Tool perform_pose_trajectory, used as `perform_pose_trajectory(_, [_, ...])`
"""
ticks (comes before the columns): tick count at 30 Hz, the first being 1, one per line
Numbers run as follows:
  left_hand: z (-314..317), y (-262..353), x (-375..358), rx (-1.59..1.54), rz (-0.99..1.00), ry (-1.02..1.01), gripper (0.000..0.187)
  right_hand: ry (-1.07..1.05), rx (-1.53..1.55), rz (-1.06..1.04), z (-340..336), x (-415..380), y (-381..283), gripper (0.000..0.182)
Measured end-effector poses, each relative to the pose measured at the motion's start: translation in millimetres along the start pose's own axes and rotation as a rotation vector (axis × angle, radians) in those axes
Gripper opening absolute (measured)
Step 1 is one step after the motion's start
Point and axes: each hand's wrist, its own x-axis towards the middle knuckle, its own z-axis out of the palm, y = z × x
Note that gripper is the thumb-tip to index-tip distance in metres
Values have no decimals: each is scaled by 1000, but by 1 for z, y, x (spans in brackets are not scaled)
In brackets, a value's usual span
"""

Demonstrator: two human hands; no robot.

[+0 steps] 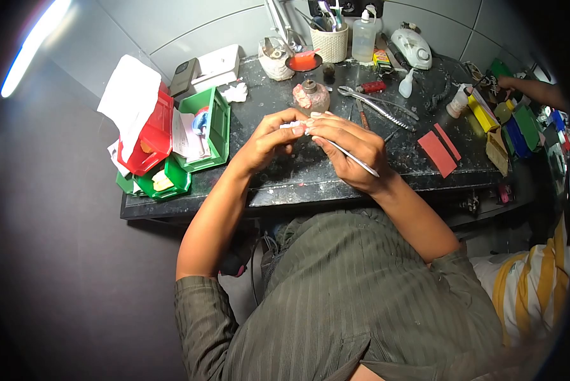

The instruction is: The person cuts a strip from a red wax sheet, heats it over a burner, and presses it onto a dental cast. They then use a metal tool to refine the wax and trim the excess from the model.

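Above the bench's front part, my left hand [274, 140] pinches a small pink and white piece [302, 126], mostly covered by fingers. My right hand [355, 149] meets it there, its fingers closed round a thin light-coloured tool [355, 159] whose handle slants down to the right. The tool's tip is at the piece, too small to make out. Just behind both hands stands a round glass burner [313, 97] with pink material on its side. Pink sheets [438, 152] lie to the right of my right hand.
Red [151, 141] and green bins [220, 127] stand on the left. Long metal tweezers [380, 109] lie behind my right hand. A woven cup [330, 44] and a clear bottle [363, 39] are at the back. Another person's arm [532, 91] reaches in at the right.
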Motion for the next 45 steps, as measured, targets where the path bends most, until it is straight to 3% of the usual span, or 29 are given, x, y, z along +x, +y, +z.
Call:
perform_pose_trajectory(3, [-4,-7,3,32,15,30,32,43,7,42,-1,2,-5,17])
perform_pose_trajectory(5, [-9,-14,7,167,213,9,30,81,22,84,-3,3,-5,15])
perform_pose_trajectory(8, [-9,-12,9,268,346,20,31,175,60,110,-6,3,-3,13])
perform_pose_trajectory(13, [-7,-7,4,350,370,81,32,177,134,207,-6,-3,0,17])
perform_pose_trajectory(17, [-8,-12,5,470,441,115,34,124,97,96,-11,3,-1,15])
perform_pose_trajectory(25, [-5,-1,1,554,400,116,34,-1,20,-27,-6,2,1,21])
perform_pose_trajectory(45, [-3,-5,3,626,422,152,32,-18,23,23,-3,0,-1,15])
